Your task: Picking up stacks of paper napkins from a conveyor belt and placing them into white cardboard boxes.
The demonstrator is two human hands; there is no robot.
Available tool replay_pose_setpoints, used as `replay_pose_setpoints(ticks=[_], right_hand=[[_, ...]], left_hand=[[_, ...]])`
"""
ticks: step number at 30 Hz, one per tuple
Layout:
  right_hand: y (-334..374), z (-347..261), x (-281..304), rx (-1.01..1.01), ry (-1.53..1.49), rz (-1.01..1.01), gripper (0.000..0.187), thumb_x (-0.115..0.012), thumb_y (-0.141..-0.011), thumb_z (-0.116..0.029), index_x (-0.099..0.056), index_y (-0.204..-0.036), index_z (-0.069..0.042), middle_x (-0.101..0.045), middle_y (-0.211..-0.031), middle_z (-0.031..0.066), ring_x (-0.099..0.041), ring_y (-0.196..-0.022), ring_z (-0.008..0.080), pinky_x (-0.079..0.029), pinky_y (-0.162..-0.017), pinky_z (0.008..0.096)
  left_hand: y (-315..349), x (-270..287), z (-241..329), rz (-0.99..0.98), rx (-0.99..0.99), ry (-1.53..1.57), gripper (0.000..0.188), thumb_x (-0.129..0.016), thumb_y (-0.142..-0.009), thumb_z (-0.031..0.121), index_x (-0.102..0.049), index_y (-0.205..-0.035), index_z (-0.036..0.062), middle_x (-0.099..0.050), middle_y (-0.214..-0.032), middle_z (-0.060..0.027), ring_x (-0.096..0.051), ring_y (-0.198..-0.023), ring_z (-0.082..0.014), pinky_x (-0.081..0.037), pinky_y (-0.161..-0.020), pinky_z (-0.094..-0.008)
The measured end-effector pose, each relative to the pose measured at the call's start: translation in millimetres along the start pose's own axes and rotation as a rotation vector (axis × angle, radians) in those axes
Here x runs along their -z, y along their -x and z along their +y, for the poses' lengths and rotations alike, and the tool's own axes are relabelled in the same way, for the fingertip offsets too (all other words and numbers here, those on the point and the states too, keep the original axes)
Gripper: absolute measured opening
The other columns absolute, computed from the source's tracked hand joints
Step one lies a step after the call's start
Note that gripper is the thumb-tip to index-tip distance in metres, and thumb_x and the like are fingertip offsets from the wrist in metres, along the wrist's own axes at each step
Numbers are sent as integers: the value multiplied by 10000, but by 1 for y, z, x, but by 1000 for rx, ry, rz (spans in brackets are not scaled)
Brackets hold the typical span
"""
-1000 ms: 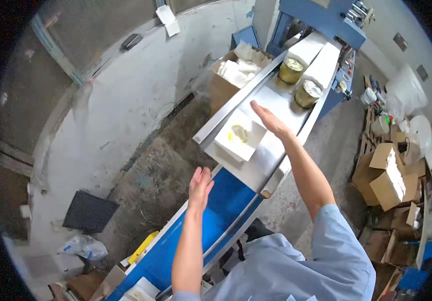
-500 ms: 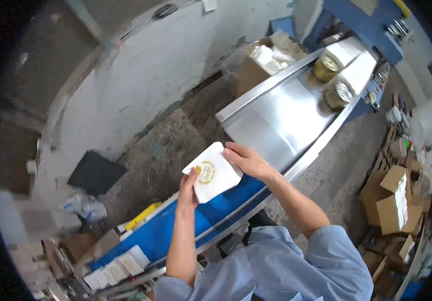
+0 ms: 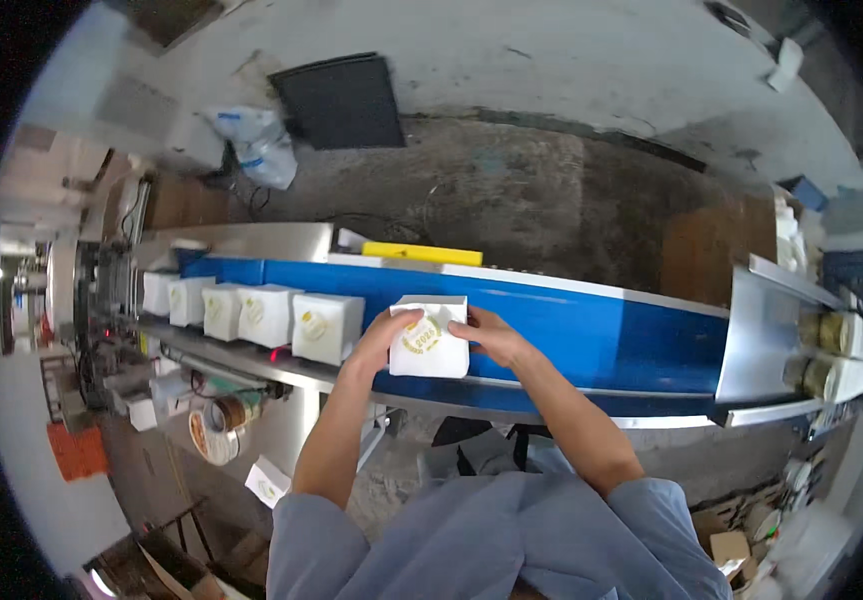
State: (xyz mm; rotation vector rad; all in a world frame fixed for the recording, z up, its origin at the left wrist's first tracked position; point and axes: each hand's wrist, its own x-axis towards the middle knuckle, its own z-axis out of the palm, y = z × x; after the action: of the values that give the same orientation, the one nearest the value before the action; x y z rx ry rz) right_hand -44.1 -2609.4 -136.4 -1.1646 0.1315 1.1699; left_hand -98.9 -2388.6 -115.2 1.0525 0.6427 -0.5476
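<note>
Between my two hands is a white, square stack of paper napkins [image 3: 431, 358] with a round gold print on its face. My left hand [image 3: 383, 338] grips its left side, thumb on the front. My right hand [image 3: 492, 334] holds the right side, with the thumb near the upper right of the print. The stack is upright over the near part of a blue conveyor belt [image 3: 571, 335]. To its left, several similar napkin stacks [image 3: 329, 328] stand in a row along the belt.
A metal chute [image 3: 756, 330] joins the belt's right end, with gold-coloured rolls [image 3: 819, 377] on it. Along the belt's far edge lies a yellow bar [image 3: 421, 254]. Machinery stands at the left end. A black panel [image 3: 341, 103] leans near the far wall beside a plastic bag [image 3: 256, 148].
My view has swung left along the belt. The napkin stack has gone from tilted to upright, now over the belt beside the row, still held in both hands.
</note>
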Motion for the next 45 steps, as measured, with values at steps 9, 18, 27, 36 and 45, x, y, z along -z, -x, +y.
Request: replay_pose_setpoints(ticks=[9,18,27,36,45], right_hand=[[-72,26,-81,-7,229,244,759,-860,-690,-320,-526,-1261,51,-640,-1152,158,-638,-999,237,-518,-850,358],[-97,57,-113,87,742,313,616,-655,-770,-595,-693,-853,15,-675,-851,257,-663,-773,374,-513,-696,477],[16,44,-61,338,754,221,575,-629,-829,-480,-623,-1095,30,-670,-1034,208,-645,-930,332,-500,-803,405],[333,104,64,566,218,453,520,-634,-923,-381,-568,-1258,10,-653,-1153,130,-610,-1049,184,-483,-914,315],[540,247,178,520,-454,842,481,-640,-932,-347,-565,-1270,-15,-658,-1099,49,-600,-956,114,-492,-839,271]], left_hand=[[-6,92,-2,140,9,-45,421,-674,-844,249,-596,-1156,-23,-673,-1034,-120,-670,-905,-198,-535,-769,-316],[-6,169,-40,204,-138,-103,363,-635,-897,218,-592,-1188,6,-650,-1061,-90,-643,-956,-198,-528,-838,-340],[-3,125,-16,415,-349,-495,550,-642,-887,244,-474,-1278,-104,-528,-1298,-206,-547,-1119,-290,-437,-957,-388],[65,-151,-43,558,-1018,-1216,625,-650,-896,210,-376,-1385,-68,-420,-1412,-266,-387,-1326,-372,-271,-1123,-410],[80,-437,-155,-215,-826,-794,571,-670,-885,105,-407,-1374,-31,-480,-1369,-208,-497,-1243,-281,-434,-998,-393]])
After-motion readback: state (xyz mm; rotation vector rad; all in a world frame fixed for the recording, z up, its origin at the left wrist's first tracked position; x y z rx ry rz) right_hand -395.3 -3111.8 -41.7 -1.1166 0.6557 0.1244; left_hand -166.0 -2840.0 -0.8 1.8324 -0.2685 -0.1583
